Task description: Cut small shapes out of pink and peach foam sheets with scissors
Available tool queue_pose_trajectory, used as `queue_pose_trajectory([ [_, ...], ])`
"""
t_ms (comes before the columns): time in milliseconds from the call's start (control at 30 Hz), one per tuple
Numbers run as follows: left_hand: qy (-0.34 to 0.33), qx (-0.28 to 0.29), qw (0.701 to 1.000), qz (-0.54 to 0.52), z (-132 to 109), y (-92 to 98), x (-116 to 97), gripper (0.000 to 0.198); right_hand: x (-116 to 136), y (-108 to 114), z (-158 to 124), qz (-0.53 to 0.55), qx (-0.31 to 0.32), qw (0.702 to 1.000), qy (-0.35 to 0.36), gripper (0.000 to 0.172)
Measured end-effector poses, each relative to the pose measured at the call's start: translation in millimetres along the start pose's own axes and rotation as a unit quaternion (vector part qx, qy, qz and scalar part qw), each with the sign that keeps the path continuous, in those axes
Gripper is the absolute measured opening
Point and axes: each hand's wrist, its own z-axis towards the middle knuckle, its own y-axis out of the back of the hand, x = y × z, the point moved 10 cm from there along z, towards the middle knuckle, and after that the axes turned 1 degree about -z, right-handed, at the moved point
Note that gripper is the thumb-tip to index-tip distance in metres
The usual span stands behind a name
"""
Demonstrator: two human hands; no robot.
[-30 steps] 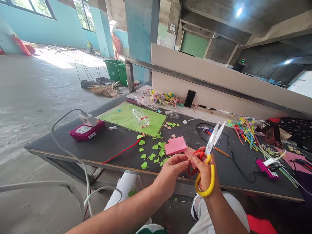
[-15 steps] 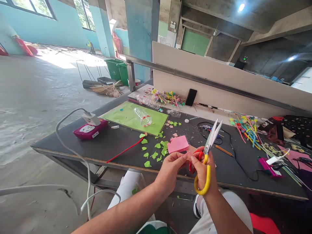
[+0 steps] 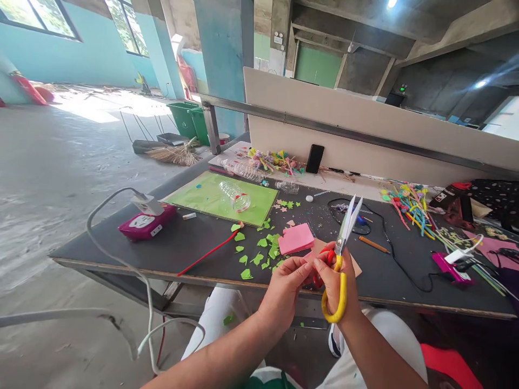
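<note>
Both of my hands meet above the table's near edge. My right hand (image 3: 338, 281) is wrapped round a pair of scissors (image 3: 340, 259) with red and yellow handles, its blades pointing up and nearly together. The fingertips of my left hand (image 3: 284, 289) are pinched against those of the right, on a small piece of pink paper (image 3: 310, 256) mostly hidden by the fingers. Just beyond lies a stack of pink paper (image 3: 295, 239), beside a peach sheet (image 3: 356, 265) partly behind my right hand. Cut green paper pieces (image 3: 263, 242) are scattered to the left.
A clear plastic bottle piece (image 3: 235, 196) rests on a green sheet (image 3: 194, 195). A red stem (image 3: 208, 252) lies near the front edge. Purple power strips (image 3: 148, 221) with cables sit at both sides. A pencil (image 3: 373, 245), pipe cleaners (image 3: 413, 210) and a phone (image 3: 315, 158) are farther back.
The pink paper piece between my fingertips shows less than before. My hands and the scissors have shifted only slightly. The view has turned a little.
</note>
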Motion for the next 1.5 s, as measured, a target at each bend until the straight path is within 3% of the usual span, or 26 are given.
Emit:
queue_pose_trajectory([
  [333,-0.003,0.003,1.0,-0.008,-1.2,0.9,2.0,0.014,2.6,0.0,-1.5,0.004,-0.018,1.0,-0.001,0.027],
  [567,0.004,-0.011,0.999,-0.03,-2.9,6.7,5.0,0.028,-2.6,-1.0,0.5,0.026,-0.015,1.0,-0.008,0.028],
  [767,-0.027,-0.001,1.0,0.007,-0.3,2.0,0.9,0.013,-3.6,-1.6,-1.5,0.016,-0.009,1.0,-0.006,0.026],
  [1100,-0.053,-0.047,0.997,0.032,0.6,17.7,3.4,0.014,-3.9,-6.9,-5.1,0.002,-0.007,1.0,-0.026,0.026],
  [1300,-0.027,-0.056,0.998,0.01,-1.9,16.3,5.0,0.016,-4.9,-8.0,-6.4,0.004,-0.003,1.0,-0.026,0.026],
  [1500,-0.046,-0.056,0.997,0.02,-3.0,17.0,2.6,0.014,-7.8,-9.2,-7.8,0.009,0.0,1.0,-0.023,0.025],
])
